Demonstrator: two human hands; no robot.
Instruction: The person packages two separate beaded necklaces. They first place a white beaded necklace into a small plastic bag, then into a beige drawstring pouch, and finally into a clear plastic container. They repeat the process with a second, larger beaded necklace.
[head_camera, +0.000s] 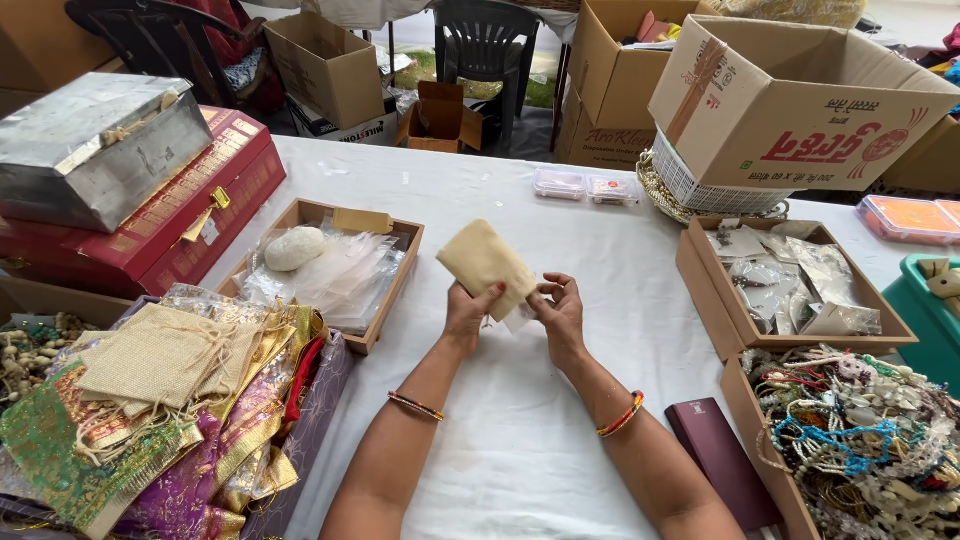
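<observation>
Holding a beige cloth pouch (486, 264) above the white counter (520, 440), we note our left hand (468, 312) closed on its lower edge. Our right hand (560, 308) pinches a small clear plastic bag (519, 316) just below the pouch, touching it. Left of the pouch sits a wooden tray (312, 212) of clear sleeves with a white stone (294, 247). Right of the pouch stands a cardboard box (700, 270) of packets. A maroon case (722, 455) lies near our right forearm.
</observation>
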